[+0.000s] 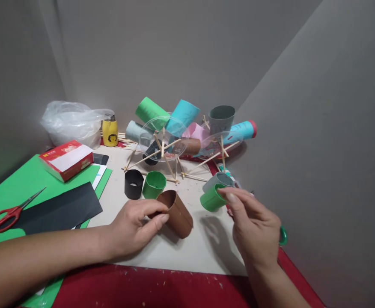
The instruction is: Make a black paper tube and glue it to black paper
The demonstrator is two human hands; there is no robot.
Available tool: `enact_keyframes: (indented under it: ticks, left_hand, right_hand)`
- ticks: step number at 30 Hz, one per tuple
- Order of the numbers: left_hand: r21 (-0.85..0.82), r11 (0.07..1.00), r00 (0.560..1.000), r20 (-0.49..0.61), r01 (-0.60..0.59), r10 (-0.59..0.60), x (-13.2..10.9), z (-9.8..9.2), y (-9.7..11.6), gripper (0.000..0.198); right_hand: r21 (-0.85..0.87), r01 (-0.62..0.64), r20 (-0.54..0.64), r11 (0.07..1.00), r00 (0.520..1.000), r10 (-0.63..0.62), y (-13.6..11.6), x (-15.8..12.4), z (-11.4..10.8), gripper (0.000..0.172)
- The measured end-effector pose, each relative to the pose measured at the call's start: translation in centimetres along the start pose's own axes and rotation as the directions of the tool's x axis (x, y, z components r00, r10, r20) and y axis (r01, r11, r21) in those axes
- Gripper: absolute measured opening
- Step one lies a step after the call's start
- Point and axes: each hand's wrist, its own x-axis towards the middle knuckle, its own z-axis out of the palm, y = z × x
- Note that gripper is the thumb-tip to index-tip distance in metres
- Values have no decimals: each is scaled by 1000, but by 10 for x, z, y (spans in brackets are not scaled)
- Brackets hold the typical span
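Observation:
My left hand (142, 224) pinches the rim of a brown paper tube (180, 216), which leans tilted over the pale board. Between the thumb and fingers of my right hand (254, 222) is the edge of a short light-green paper tube (211, 200), held a little above the board. Just behind it, a grey paper tube (218, 179) is partly hidden. A short black paper tube (134, 185) and a darker green paper tube (154, 184) stand upright side by side, beyond the brown one.
Behind are stick frames with clear discs (163, 149) and several coloured paper tubes (183, 116). Red scissors (6, 217) lie on black paper (68, 205) over green sheets (17, 184). A red box (66, 160), a yellow bottle (110, 131) and a plastic bag (72, 124) are at left; grey walls surround.

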Motion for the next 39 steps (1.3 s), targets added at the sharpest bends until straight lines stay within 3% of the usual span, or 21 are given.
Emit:
enact_keyframes:
  ticks: [4,8,11,17,25,30,36,39]
  left_hand:
    - [303,893,943,131,-331,305,-2,0,-11,16]
    - [487,722,870,250,-492,425,-2,-1,-16,16]
    - [544,669,861,271,-506,431,-2,-2,-17,15]
    - [628,638,889,227,-445,397,0,-5,-18,16]
    - [730,572,924,241,-374,297,1,-9,-24,20]
    - [723,574,921,250,-383,299,1,-9,-22,16]
    - [664,590,859,160,-459,487,1,-14,-5,21]
    - [564,615,812,190,-551,552,-1,-14,2,17]
  right_hand:
    - [-107,87,-42,990,995,-92,8,14,-5,13]
    - [-216,126,-42,968,989,-138,14,24,-11,16]
    - [-233,134,-26,963,989,-144,18,28,-13,16]
    - [-298,149,49,943,989,-141,23,33,-18,21]
    - [-348,84,158,934,987,-30,28,40,-38,29]
    - [-451,84,305,889,950,65,26,39,-40,29]
    - [-541,178,393,822,918,60,36,37,-35,21]
    - [-540,158,393,826,916,82,46,37,-29,18]
